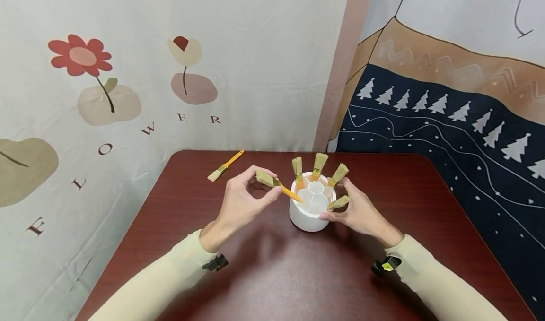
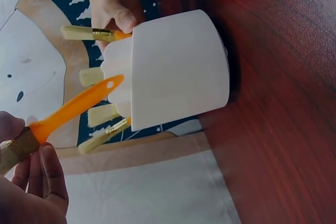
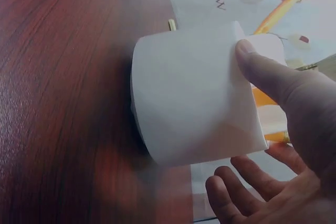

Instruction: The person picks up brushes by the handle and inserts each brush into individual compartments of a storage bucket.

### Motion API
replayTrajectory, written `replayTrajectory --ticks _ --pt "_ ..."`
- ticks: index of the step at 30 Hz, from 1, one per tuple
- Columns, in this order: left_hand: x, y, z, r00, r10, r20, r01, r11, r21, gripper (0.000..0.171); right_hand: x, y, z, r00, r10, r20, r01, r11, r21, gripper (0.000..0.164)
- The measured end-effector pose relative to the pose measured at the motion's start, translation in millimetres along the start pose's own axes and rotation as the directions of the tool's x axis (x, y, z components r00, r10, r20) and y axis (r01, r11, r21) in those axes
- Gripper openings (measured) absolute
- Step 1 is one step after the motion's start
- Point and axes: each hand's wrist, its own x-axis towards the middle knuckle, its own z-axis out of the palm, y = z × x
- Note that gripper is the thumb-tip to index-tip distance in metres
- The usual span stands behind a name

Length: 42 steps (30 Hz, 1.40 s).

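My left hand (image 1: pixel 240 198) pinches a flat paintbrush (image 1: pixel 291 194) near its metal ferrule, bristles up to the left. The tip of its orange handle slants over the open front-left side of a white round brush holder (image 1: pixel 310 221). In the left wrist view the handle (image 2: pixel 79 106) ends just at the holder's rim. My right hand (image 1: pixel 362 212) steadies the holder from the right, with the thumb (image 3: pixel 262 72) on its wall by the rim. Several paintbrushes (image 1: pixel 319 166) stand bristles-up in its compartments, around a central tube (image 1: pixel 316 187).
Another orange-handled paintbrush (image 1: pixel 225 166) lies on the dark red table (image 1: pixel 298 278) at the back left, beyond my left hand. Behind the table's far edge hang a pale flower-print cloth (image 1: pixel 264 75) and a dark cloth with white trees (image 1: pixel 426 132).
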Motion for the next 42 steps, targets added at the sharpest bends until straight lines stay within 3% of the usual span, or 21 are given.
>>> replayTrajectory --ticks 20,27,34,42 --pt "6.4 -23.6 33.3 0.985 -0.115 0.130 0.102 0.989 0.108 0.029 -2.1 -5.5 4.5 0.999 0.004 -0.032 -0.005 1.000 -0.026 0.104" --pt "8.4 -26.3 37.4 0.980 -0.130 0.151 0.103 0.978 0.180 0.029 -2.0 -6.5 4.1 0.999 0.001 -0.033 -0.002 1.000 -0.021 0.105" --pt "9.9 -28.1 40.4 0.975 -0.168 0.148 0.126 0.958 0.257 0.026 -1.8 -3.5 5.1 0.997 -0.052 -0.063 0.051 0.999 -0.017 0.104" --pt "7.5 -30.8 35.9 0.977 -0.154 0.150 0.108 0.954 0.281 0.032 -1.8 -7.6 4.6 1.000 0.002 -0.030 -0.003 1.000 -0.015 0.103"
